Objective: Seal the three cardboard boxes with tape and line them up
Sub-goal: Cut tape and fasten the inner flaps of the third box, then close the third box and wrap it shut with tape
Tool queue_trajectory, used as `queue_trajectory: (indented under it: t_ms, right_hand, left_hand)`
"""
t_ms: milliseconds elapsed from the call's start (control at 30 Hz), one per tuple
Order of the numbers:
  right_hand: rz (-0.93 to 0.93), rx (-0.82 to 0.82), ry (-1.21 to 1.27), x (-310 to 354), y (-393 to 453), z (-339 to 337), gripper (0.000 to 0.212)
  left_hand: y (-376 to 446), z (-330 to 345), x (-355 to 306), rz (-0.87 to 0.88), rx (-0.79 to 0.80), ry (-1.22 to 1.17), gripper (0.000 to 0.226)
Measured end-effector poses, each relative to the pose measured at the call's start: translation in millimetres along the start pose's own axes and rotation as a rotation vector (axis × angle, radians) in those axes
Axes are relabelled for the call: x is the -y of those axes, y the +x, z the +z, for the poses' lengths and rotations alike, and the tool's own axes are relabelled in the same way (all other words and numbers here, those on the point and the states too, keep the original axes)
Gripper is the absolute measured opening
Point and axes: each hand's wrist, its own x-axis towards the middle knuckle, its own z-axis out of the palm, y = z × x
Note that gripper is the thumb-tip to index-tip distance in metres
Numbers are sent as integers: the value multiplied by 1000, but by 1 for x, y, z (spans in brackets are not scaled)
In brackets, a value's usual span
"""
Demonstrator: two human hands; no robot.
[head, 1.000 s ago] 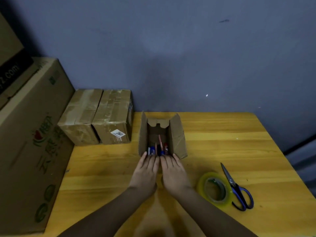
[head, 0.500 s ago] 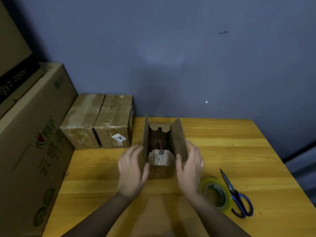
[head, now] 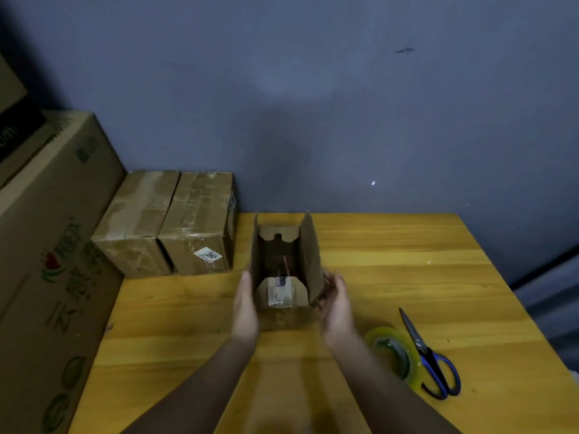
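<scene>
Left hand (head: 246, 303) and right hand (head: 335, 303), grips flat, are pressing open box (head: 283, 277) side flaps; next needs folding shut, then tape (head: 393, 352).

Since the earlier frames, the left hand (head: 246, 303) and right hand (head: 335, 303) are shifted from the near end of the open box (head: 283, 277) to its sides. Both palms are pressed against the long flaps. The near flap (head: 280, 292), formerly under the fingertips, is folded inward.
</scene>
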Motion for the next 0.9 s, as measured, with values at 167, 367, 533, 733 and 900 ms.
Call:
queue_trajectory:
  t_ms: [167, 367, 533, 733, 900]
  right_hand:
    - [-91, 101, -276, 1, 6, 17, 35]
    - [-418, 216, -940, -6, 15, 22, 57]
    - [-579, 170, -1465, -3, 24, 18, 56]
    - [-707, 102, -1517, 16, 37, 25, 46]
    - [-772, 21, -1392, 19, 58, 40, 37]
  left_hand:
    - [17, 7, -8, 69, 84, 147, 30]
    - [32, 1, 0, 312, 286, 888, 55]
    - [39, 2, -7, 345, 261, 1214, 62]
    - [63, 17, -21, 456, 250, 1167, 43]
    - [78, 30, -21, 521, 203, 1274, 54]
